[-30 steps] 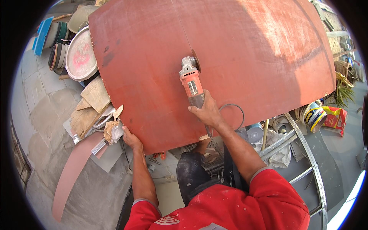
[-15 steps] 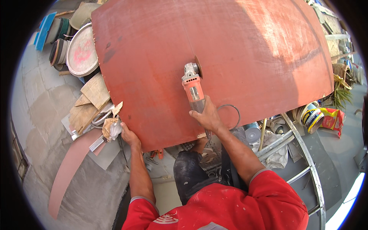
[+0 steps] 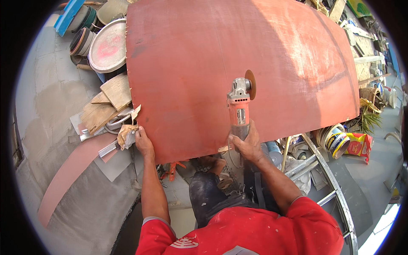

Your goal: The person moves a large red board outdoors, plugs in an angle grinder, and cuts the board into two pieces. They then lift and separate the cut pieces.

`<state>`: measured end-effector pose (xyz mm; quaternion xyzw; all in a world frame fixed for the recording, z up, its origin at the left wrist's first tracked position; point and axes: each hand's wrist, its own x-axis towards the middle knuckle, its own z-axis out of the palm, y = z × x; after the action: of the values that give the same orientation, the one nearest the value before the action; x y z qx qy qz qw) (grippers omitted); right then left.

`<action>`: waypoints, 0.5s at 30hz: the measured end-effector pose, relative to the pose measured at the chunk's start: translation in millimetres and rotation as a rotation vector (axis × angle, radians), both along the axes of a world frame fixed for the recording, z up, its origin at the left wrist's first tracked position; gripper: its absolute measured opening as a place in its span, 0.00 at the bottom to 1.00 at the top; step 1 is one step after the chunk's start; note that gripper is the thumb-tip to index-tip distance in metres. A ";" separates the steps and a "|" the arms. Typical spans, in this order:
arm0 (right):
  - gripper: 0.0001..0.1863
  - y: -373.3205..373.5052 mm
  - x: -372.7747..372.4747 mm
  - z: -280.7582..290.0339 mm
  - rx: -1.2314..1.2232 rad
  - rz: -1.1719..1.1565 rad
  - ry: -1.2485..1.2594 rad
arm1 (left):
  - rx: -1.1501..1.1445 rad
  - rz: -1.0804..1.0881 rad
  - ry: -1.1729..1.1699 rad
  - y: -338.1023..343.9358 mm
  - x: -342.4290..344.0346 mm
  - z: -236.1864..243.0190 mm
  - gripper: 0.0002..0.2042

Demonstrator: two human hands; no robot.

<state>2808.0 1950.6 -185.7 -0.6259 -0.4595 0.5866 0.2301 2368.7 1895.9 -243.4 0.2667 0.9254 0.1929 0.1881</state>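
Note:
My right hand is wrapped round the body of a red and grey angle grinder, whose thin brown disc stands on edge at the right of the head; I cannot tell if it touches the board. The grinder lies over a large reddish-brown board, to the right of a faint straight line running up the board. A cord hangs from the grinder near my wrist. My left hand grips the board's lower left corner, beside crumpled paper.
Stacked tubs, a round white lid and wood offcuts crowd the left side. At right are paint buckets, a red bag and a metal frame. My legs are below the board.
The grinder and my right hand have moved right and toward me, and the disc sits right of the line. The board appears shifted in the view. My left hand still holds its corner.

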 end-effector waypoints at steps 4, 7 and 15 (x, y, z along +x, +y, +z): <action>0.36 0.8 35.3 42.1 0.010 -0.034 -0.062 | 0.180 -0.097 -0.156 -9.9 -9.5 11.1 0.25; 0.32 -12.6 49.7 74.1 0.058 -0.071 -0.097 | 0.113 -0.040 -0.331 -22.6 -26.0 13.2 0.23; 0.32 -109.2 42.2 144.0 0.158 -0.217 -0.012 | 0.327 -0.068 -0.392 -50.1 -21.8 -25.1 0.26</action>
<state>2850.3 1841.4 -41.6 -0.6554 -0.4353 0.5163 0.3381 2346.9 1845.9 -268.5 0.2820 0.8183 0.3816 0.3245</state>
